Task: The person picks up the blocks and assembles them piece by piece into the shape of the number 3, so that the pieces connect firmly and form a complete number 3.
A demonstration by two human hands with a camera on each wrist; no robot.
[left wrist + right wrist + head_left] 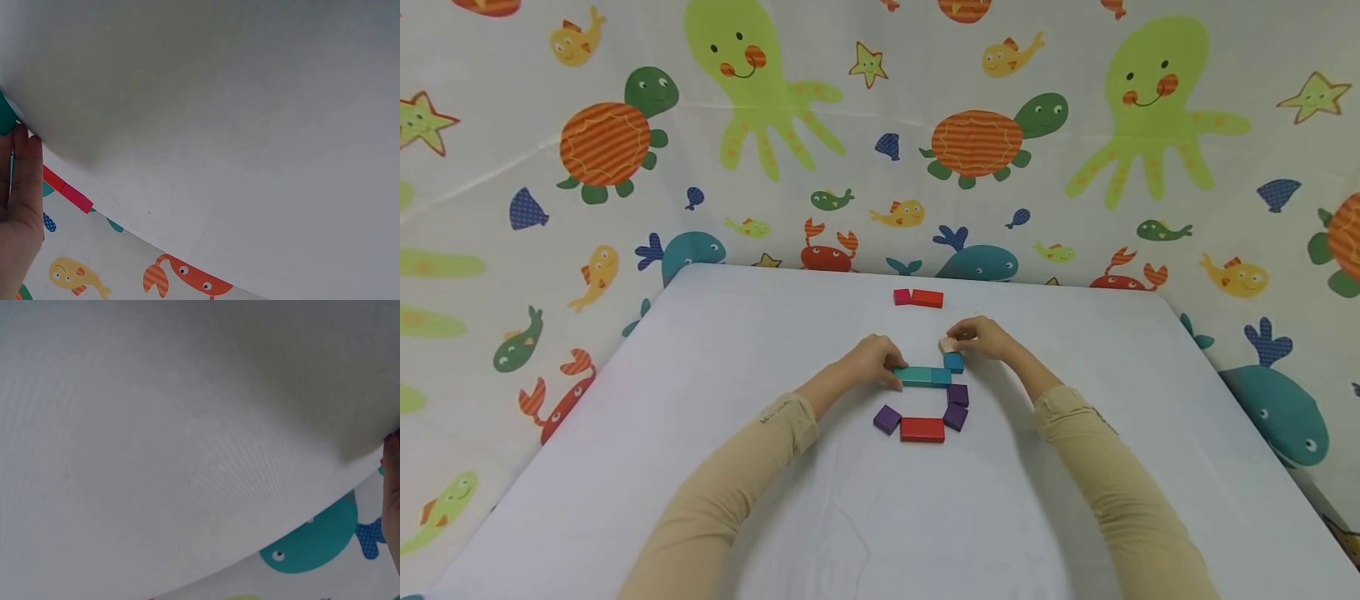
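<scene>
In the head view, my left hand [874, 362] pinches the left end of a long teal block [914, 377] between thumb and fingers. A short blue block [941, 377] continues that bar on its right. My right hand [987, 338] pinches a small pale wooden block [947, 344] just behind another blue block [953, 362]. In the left wrist view, the left fingers [26, 162] reach a teal edge [6, 117] at the frame's side. Only the edge of the right hand [392, 487] shows in the right wrist view, its block hidden.
Nearer me lie purple blocks [957, 395] and a red block [922, 430], with a separate purple block [887, 419] at its left. Toward the back of the white table [760, 333] sit a pink block [902, 297] and another red block [927, 298]. A sea-animal cloth [865, 108] hangs behind.
</scene>
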